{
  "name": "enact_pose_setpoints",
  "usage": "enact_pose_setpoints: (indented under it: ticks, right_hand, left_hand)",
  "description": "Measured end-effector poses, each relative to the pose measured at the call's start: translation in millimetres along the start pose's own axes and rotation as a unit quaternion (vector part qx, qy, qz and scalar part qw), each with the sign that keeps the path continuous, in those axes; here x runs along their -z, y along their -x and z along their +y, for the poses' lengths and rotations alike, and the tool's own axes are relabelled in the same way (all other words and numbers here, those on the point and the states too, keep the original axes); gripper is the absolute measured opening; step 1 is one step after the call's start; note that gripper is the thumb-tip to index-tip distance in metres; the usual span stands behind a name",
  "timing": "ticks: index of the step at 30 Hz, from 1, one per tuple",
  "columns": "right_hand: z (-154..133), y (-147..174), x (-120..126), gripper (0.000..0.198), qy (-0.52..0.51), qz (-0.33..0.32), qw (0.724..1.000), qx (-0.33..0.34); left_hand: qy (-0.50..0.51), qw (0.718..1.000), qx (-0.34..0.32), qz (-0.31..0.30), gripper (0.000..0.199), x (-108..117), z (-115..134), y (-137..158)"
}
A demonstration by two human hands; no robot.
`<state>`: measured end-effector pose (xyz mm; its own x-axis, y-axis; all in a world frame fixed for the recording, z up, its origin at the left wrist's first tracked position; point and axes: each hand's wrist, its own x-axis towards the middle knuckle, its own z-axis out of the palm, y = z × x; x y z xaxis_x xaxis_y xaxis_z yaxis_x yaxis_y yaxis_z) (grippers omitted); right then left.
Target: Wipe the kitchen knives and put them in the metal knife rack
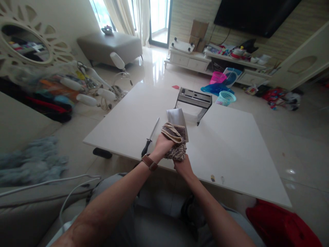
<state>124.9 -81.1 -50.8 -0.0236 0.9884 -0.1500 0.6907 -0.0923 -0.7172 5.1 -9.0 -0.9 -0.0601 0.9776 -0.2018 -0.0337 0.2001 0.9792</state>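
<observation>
A cleaver points away from me over the white table, its broad steel blade (177, 117) partly wrapped in a folded brown-and-cream cloth (177, 145). My left hand (163, 144), with a brown watch strap at the wrist, is closed on the cloth and presses it around the blade. Just below, my right hand (183, 166) is closed at the cleaver's handle end; the cloth and my fingers hide the handle. Left of my hands lies a honing steel (150, 138) with a black handle. Beyond the blade stands a knife block (194, 97) with a slotted dark top and pale front.
The white table (226, 147) spans the space before me; two small stickers (212, 178) mark its near edge. A ceiling-lamp-like fixture (102, 94) stands at its left. Baskets (226, 98) sit on the floor behind it, a red cloth item (282, 223) at lower right.
</observation>
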Motion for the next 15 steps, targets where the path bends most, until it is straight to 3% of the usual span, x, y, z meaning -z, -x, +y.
enact_pose_setpoints:
  ticks: [15]
  right_hand:
    - [3.6, -2.3, -2.6, 0.023, -0.005, 0.006, 1.000, 0.004]
  left_hand:
    - [-0.041, 0.999, 0.008, 0.006, 0.054, 2.6, -8.9, -5.6]
